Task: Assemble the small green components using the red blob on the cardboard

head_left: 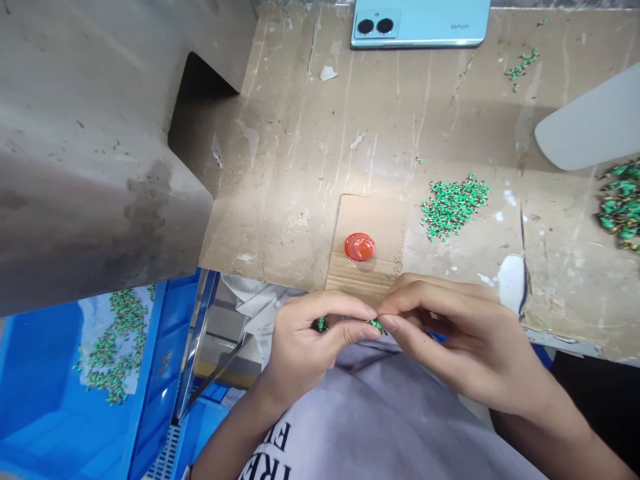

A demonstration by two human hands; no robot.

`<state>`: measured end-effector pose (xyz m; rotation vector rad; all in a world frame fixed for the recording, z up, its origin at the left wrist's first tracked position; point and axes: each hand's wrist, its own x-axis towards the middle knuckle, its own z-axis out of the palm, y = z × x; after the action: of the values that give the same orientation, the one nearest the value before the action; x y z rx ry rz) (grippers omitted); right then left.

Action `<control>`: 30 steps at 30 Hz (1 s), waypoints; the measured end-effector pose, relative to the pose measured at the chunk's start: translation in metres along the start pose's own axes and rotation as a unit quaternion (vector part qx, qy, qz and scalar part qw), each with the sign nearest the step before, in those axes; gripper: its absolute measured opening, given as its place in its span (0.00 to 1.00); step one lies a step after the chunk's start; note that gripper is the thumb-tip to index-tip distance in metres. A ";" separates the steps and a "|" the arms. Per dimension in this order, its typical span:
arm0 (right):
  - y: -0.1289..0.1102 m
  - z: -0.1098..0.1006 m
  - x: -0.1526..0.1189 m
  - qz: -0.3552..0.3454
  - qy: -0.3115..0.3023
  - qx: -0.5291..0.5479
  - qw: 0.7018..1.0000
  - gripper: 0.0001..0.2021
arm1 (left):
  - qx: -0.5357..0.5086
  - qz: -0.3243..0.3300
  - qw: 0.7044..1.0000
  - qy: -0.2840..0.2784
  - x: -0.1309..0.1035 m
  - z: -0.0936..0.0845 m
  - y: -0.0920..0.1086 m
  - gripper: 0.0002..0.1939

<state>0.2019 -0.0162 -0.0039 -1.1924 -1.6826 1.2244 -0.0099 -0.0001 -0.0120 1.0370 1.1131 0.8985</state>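
Observation:
My left hand is closed, thumb and forefinger pinching near their tips. Small green parts with dark ends show at those fingertips, and more green peeks out inside the curled hand. My right hand is closed in a pinch, its fingertips meeting those of the left; whatever lies between its own finger and thumb is hidden. Just beyond both hands, a small red dish with a glossy red content rests on a cardboard piece. A loose pile of small green parts lies to the right of it.
A light-blue phone lies at the worktable's far edge. At right are a pale rounded object and a bigger green heap. A metal housing rises on the left, above a blue crate with more green parts.

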 end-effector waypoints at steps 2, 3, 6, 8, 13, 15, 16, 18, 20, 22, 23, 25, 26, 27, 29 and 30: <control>-0.001 -0.001 0.001 0.005 -0.003 -0.005 1.000 0.07 | -0.001 -0.012 1.000 -0.001 0.000 0.000 -0.001 0.07; -0.002 -0.001 0.002 0.007 -0.005 -0.008 1.000 0.07 | -0.001 -0.022 1.000 -0.003 0.001 0.000 -0.001 0.08; -0.004 -0.003 0.004 0.001 -0.011 -0.021 1.000 0.07 | -0.013 -0.063 0.998 -0.014 0.002 0.000 -0.002 0.13; -0.006 -0.005 0.005 -0.017 -0.019 -0.029 0.999 0.07 | -0.028 -0.093 0.995 -0.018 0.002 0.000 -0.003 0.16; -0.007 -0.005 0.004 -0.042 -0.024 -0.047 0.998 0.07 | -0.064 -0.123 0.990 -0.022 0.001 -0.003 -0.005 0.17; -0.007 -0.003 0.004 -0.048 -0.024 -0.045 0.998 0.08 | -0.089 -0.099 0.991 -0.026 0.001 -0.003 -0.008 0.15; -0.007 -0.003 0.004 -0.051 -0.025 -0.042 0.998 0.08 | -0.098 -0.082 0.991 -0.026 0.001 -0.004 -0.009 0.14; -0.007 -0.002 0.004 -0.056 -0.029 -0.035 0.997 0.08 | -0.103 -0.044 0.994 -0.018 0.002 -0.004 -0.011 0.12; -0.007 -0.001 0.004 -0.059 -0.029 -0.030 0.997 0.07 | -0.088 -0.015 0.996 -0.011 0.001 -0.004 -0.012 0.11; -0.007 -0.001 0.004 -0.056 -0.024 -0.029 0.998 0.06 | -0.069 0.003 0.998 -0.008 0.001 -0.004 -0.012 0.11; -0.007 -0.001 0.003 -0.051 -0.021 -0.028 0.998 0.05 | -0.063 0.009 0.998 -0.006 0.001 -0.003 -0.012 0.11; -0.006 -0.001 0.001 -0.032 -0.018 -0.025 0.999 0.04 | -0.064 0.021 0.998 -0.005 0.000 -0.002 -0.012 0.09; -0.006 0.000 0.000 -0.021 -0.018 -0.021 0.999 0.04 | -0.066 0.027 0.997 -0.004 0.000 -0.002 -0.012 0.08; -0.006 0.000 -0.001 -0.008 -0.020 -0.014 1.000 0.04 | -0.067 0.032 0.997 -0.003 -0.001 -0.001 -0.012 0.07; -0.007 0.002 -0.003 0.017 -0.023 0.005 1.000 0.04 | -0.063 0.042 0.997 0.003 -0.001 -0.001 -0.013 0.06; -0.007 0.002 -0.003 0.028 -0.023 0.016 0.999 0.04 | -0.060 0.047 0.997 0.005 -0.002 0.000 -0.014 0.06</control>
<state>0.1989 -0.0211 0.0019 -1.2078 -1.6659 1.3166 -0.0099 -0.0055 -0.0247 0.9917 1.0133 1.0342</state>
